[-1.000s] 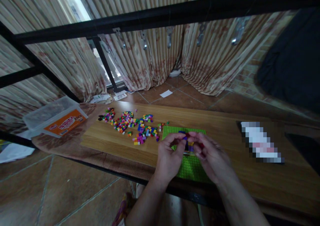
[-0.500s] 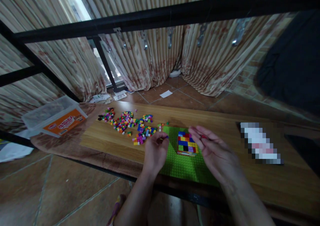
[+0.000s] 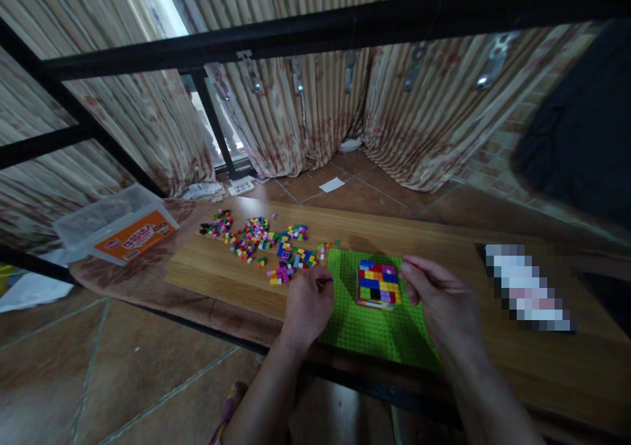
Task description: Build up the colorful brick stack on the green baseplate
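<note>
Left hand (image 3: 308, 305): fingers curled, grip contents unclear. Multicoloured brick block (image 3: 378, 282): sits on green baseplate (image 3: 352, 333), studs up, near-square, long axis indistinct. Right hand (image 3: 448, 297): grip pinches small red piece (image 3: 411, 259). Wooden tabletop (image 3: 458, 248) beneath; striped curtains (image 3: 320, 123) beyond.

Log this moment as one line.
left hand: curled, contents unclear | right hand: pinching red piece | block stack: on green board | loose bricks: on table, left
</note>
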Demonstrator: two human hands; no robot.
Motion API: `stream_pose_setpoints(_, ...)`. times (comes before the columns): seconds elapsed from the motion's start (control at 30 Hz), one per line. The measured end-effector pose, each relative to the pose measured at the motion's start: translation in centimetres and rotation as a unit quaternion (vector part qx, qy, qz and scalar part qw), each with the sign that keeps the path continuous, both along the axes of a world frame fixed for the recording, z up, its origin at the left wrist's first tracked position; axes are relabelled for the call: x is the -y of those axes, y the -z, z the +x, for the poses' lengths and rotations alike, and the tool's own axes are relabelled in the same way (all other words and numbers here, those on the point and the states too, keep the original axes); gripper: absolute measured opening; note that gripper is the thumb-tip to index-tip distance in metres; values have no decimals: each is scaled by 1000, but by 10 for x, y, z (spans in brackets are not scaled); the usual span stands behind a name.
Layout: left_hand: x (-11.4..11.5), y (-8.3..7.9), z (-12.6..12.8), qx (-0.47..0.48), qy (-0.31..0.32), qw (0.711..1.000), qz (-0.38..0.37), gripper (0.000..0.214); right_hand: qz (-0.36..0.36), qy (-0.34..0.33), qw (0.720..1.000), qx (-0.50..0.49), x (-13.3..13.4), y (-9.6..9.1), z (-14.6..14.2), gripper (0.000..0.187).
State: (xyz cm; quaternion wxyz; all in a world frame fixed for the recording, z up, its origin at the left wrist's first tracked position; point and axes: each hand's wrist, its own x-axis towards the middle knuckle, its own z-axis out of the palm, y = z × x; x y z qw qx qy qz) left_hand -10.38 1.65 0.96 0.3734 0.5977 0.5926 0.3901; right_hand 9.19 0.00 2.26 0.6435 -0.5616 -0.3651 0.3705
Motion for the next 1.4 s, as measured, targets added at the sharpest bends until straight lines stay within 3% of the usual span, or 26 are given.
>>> stream_pose_setpoints(0.27, 4, -4, -2, -164, -8, 986, 24, 22, -21, -26, 999, -20, -2, 5, 6, 27)
stream_pose_setpoints(0.67, -4, -3, -26, -368, -35, 929, -8, 24, -41, -5, 988, 151, -9, 10, 6, 26)
stream_pose_setpoints(0.97, -4, -7, -22, -376, -34, 926, -13, 21, -45, -46, 962, 266, -12, 17, 4, 27)
stream_pose_setpoints(1.4, -4, -11, -23, -361, -39, 931, -30, 20, -13, -53, 943, 327, -12, 11, 4, 25)
